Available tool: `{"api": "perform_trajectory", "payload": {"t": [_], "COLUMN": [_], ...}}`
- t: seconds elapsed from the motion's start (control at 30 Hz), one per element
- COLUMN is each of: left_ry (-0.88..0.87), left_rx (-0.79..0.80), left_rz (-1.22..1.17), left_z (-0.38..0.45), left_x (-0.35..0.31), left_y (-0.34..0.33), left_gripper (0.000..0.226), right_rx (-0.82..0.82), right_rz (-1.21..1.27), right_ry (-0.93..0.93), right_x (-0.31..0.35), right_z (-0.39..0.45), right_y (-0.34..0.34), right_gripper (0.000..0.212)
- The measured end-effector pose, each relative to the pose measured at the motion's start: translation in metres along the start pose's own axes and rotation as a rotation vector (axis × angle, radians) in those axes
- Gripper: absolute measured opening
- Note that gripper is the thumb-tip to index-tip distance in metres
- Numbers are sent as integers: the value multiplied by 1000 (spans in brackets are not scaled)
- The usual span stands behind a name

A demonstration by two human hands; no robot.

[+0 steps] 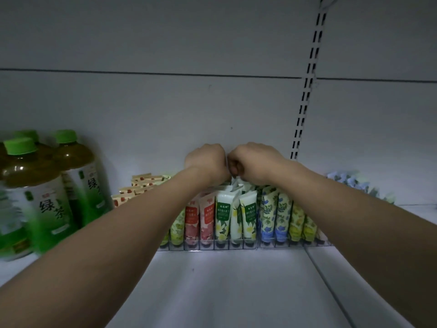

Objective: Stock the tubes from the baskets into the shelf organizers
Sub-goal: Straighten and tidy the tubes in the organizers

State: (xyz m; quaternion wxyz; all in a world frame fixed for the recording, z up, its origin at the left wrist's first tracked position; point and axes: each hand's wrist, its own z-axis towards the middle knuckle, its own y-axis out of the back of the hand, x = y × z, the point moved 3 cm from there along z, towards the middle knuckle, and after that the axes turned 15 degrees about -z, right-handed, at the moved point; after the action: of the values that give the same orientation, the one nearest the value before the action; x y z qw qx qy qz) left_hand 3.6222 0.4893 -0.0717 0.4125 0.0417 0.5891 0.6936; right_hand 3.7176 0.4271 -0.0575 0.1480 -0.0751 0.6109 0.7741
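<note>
Clear shelf organizers [205, 247] hold upright rows of tubes: yellow-green [177, 229], pink-red [208, 218], white with green labels [223, 216], blue floral [268, 216] and yellow [296, 222]. Both my arms reach over them to the back of the white-tube rows. My left hand [205, 162] is bent down at the wrist, its fingers hidden behind it. My right hand [256, 162] sits beside it, almost touching, with curled fingers pinching the top of a white tube [236, 184] at the back. No basket is in view.
Large green tea bottles [30, 197] stand at the left. Small cream-and-orange boxes [138, 188] lie behind the organizers on the left, and blue floral packets [350, 182] on the right. A slotted upright [305, 102] runs up the back wall. The white shelf [212, 292] stretches in front.
</note>
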Motion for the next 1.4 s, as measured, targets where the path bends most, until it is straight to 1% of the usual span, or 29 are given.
{"api": "perform_trajectory", "payload": {"t": [0.07,0.17,0.3,0.43,0.6,0.77,0.87,0.97,1.03,1.17,1.3,1.4], "left_ry": [-6,-17,-66,-103,-80,-81,-81,-74,-65,-61,-65,-97], "left_rx": [43,132,218,200,195,234,215,160,148,144,134,115], "left_rz": [-55,-168,-216,-241,-325,-268,-219,-210,-196,-171,-156,-191], "left_z": [0,3,5,4,3,4,2,2,2,4,2,-3], "left_x": [2,8,8,9,13,8,5,4,4,3,1,0], "left_y": [0,4,7,6,6,8,8,5,4,5,4,8], "left_gripper": [13,2,15,25,25,19,31,27,26,25,24,19], "right_rx": [-22,-75,-104,-118,-115,-96,-93,-49,-28,-55,-67,-85], "right_rz": [-3,-18,-114,-172,-145,-108,-7,120,151,114,116,132], "right_ry": [6,51,143,176,213,208,167,128,120,151,140,128], "right_x": [-3,-5,-10,-12,-14,-16,-19,-24,-25,-20,-22,-24], "right_z": [0,1,0,4,8,9,6,2,0,0,-1,-6], "right_y": [-4,-5,-7,-15,-17,-18,-17,-15,-15,-15,-14,-10], "right_gripper": [25,24,20,19,19,15,15,21,26,26,24,21]}}
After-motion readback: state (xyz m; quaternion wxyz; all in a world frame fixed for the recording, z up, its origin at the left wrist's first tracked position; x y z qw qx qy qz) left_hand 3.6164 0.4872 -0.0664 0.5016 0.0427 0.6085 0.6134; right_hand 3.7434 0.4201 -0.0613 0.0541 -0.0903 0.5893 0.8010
